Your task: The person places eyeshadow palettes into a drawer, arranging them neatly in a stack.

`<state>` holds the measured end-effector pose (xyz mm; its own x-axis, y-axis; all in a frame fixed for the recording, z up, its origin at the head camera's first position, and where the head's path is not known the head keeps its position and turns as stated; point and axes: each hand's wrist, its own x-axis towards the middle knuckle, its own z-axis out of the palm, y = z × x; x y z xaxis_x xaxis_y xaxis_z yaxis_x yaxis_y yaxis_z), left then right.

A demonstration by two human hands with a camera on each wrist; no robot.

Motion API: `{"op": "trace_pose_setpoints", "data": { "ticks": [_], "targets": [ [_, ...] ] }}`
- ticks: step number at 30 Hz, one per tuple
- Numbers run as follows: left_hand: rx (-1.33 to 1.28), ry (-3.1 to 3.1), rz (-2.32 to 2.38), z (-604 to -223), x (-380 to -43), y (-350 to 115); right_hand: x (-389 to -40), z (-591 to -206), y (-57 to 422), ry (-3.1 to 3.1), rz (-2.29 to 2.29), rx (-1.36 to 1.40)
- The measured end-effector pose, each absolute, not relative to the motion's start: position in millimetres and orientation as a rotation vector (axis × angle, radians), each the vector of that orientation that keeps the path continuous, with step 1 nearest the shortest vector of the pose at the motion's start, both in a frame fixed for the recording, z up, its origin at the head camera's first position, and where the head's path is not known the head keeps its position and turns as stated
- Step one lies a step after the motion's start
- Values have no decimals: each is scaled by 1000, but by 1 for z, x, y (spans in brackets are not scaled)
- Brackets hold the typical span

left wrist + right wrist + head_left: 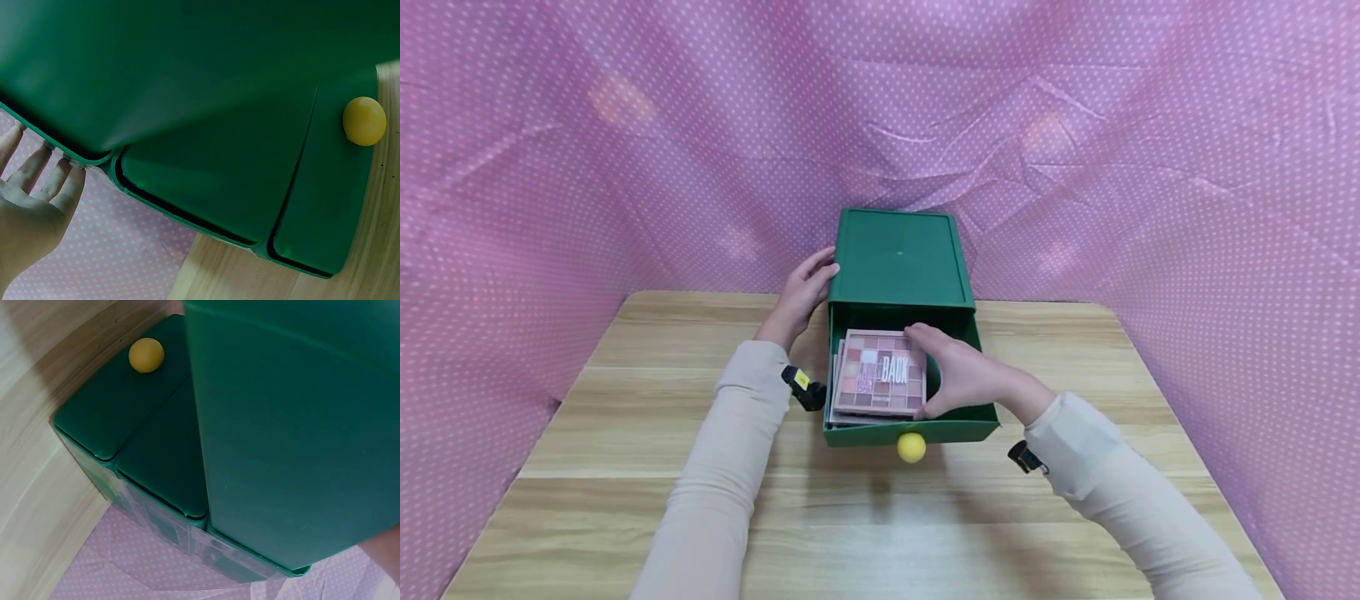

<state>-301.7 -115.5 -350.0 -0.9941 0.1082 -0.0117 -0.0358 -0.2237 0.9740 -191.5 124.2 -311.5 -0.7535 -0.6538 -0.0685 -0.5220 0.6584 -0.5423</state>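
A green drawer cabinet (898, 258) stands on the table, its top drawer (958, 432) pulled out towards me. My left hand (801, 296) touches the cabinet's left side; in the left wrist view its fingers (55, 181) stretch fairly straight to that side. Inside the drawer, on its left, a pink eyeshadow palette (880, 375) lies on top of other flat pieces (838, 412). My right hand (966, 375) grips the palette's right edge, thumb at the near corner and fingers at the far corner. Most of this hand is hidden in the right wrist view.
A yellow round knob (912, 447) sits on the pulled-out drawer's front. Lower drawers (200, 181) are pushed in, and a yellow knob (146, 355) shows on the bottom one. Pink dotted cloth (737, 167) hangs around the wooden table (647, 417).
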Motion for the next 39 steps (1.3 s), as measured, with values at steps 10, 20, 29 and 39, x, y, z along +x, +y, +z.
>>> {"op": "trace_pose_setpoints", "data": {
  "ticks": [10, 20, 29, 39],
  "targets": [
    [68, 1884, 2401, -350, -300, -116, -188, -315, 116, 2619, -614, -1062],
    [67, 1896, 2391, -350, -298, -116, -183, -314, 118, 2586, -692, -1006],
    [59, 1901, 2380, -350, -297, -116, -173, -305, 131, 2610, -883, -896],
    [65, 1898, 2376, -350, -297, -116, -147, -285, 140, 2495, -1357, -952]
  ]
}}
